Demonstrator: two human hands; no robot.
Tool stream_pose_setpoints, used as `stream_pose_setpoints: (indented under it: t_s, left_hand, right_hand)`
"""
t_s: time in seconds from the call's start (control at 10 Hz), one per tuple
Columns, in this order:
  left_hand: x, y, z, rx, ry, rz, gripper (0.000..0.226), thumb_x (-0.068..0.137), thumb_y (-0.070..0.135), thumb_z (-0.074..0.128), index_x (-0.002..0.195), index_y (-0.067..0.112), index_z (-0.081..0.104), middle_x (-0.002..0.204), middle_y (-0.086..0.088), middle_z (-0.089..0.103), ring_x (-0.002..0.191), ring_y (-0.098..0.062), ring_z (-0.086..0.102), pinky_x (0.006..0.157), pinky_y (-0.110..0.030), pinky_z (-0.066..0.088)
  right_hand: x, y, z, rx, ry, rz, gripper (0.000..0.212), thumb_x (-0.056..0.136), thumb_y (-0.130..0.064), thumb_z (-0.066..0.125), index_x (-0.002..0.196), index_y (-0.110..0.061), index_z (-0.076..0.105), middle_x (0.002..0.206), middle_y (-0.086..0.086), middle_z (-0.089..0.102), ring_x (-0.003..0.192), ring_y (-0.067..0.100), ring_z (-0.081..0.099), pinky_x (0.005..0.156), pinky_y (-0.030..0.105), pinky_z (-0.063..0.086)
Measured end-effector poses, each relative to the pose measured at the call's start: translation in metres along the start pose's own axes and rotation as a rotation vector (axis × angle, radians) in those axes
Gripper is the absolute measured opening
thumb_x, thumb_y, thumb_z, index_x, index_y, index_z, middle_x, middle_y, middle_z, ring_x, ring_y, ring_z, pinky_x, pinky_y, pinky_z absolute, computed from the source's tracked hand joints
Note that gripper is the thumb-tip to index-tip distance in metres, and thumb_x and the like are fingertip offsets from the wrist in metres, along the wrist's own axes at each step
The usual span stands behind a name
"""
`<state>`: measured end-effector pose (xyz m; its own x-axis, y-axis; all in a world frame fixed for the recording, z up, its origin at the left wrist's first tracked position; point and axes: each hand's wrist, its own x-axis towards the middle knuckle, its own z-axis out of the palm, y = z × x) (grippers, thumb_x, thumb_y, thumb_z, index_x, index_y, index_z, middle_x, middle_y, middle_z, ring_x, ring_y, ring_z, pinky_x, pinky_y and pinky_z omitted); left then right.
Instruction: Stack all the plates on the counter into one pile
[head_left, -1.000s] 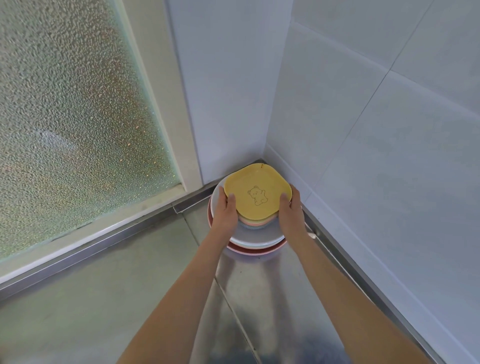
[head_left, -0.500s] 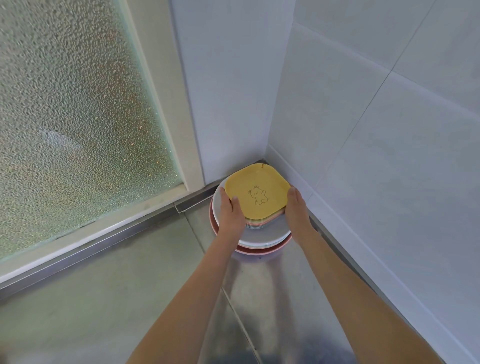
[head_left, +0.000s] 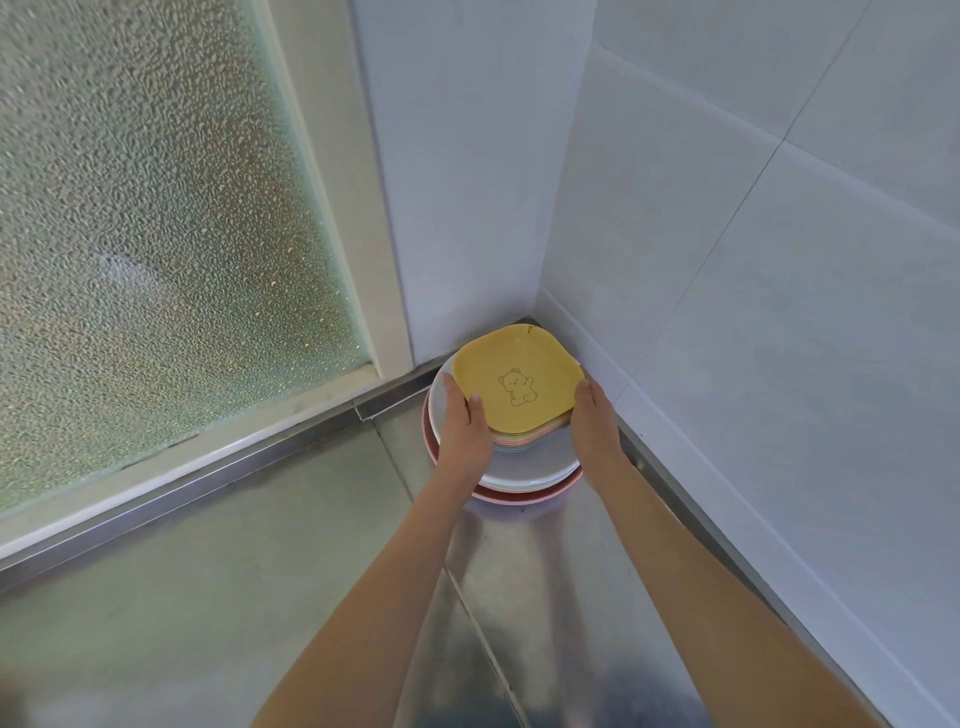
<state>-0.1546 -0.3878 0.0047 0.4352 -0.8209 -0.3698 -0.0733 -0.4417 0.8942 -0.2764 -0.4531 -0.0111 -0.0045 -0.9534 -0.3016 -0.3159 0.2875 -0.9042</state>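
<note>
One pile of plates stands in the far corner of the steel counter (head_left: 218, 561). On top lies a yellow square plate (head_left: 514, 379) with a bear drawing, over several pastel square plates (head_left: 519, 442), then a round white plate (head_left: 530, 467) and a pink round plate (head_left: 519, 498) at the bottom. My left hand (head_left: 465, 423) grips the pile's left side, its thumb on the yellow plate's edge. My right hand (head_left: 592, 421) presses flat against the right side of the pile.
White tiled walls (head_left: 753, 312) meet right behind the pile. A frosted glass window (head_left: 156, 218) with a pale frame fills the left. A raised steel lip (head_left: 691, 499) runs along the counter's back and right edges.
Both hands have slid the pile a little farther back into the corner. The right hand's fingers have moved from over the rim to the pile's side.
</note>
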Motion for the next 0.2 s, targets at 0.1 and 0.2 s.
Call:
stream_pose_setpoints:
  t_s: [0.1,0.2]
  left_hand:
    - [0.004,0.002,-0.004,0.03,0.013,0.028,0.055,0.102,0.021,0.023,0.15,0.014,-0.003,0.15,-0.008,0.03,0.126,-0.019,0.037,0.094,-0.019,0.026]
    - [0.002,0.005,-0.008,-0.039,0.081,0.061,0.057,0.101,0.026,0.029,0.15,0.011,0.005,0.156,-0.008,0.023,0.14,-0.022,0.029,0.114,-0.031,0.024]
  right_hand:
    - [-0.001,-0.007,-0.004,-0.036,-0.022,0.002,0.044,0.102,-0.026,0.02,0.143,-0.018,0.034,0.144,0.004,0.041,0.131,0.022,0.037,0.107,0.035,0.029]
    - [-0.003,-0.018,-0.019,0.139,0.077,0.004,0.044,0.101,-0.028,0.028,0.144,-0.017,0.034,0.149,0.0,0.036,0.137,0.018,0.032,0.114,0.033,0.023]
